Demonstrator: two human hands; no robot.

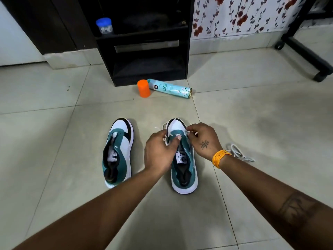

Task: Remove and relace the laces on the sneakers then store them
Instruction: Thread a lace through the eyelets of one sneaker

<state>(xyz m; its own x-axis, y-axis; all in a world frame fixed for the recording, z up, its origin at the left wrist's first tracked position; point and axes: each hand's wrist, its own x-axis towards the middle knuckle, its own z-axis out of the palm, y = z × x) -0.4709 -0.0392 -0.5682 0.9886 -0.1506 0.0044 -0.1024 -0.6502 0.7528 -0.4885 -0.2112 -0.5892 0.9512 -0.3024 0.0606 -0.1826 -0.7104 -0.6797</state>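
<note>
Two hands work the right sneaker [183, 159] – its long axis runs away from the person. Left hand [160, 150] and right hand [203, 139] each pinch the lace [168, 137] at the toe-end eyelets, one per side – equally near.

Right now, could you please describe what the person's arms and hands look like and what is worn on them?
Both forearms are bare, with no sleeves in view. The right hand has a small dark tattoo on its back and an orange-yellow thread band round the wrist. The right forearm carries a larger dark tattoo. The left hand shows no markings.
</note>
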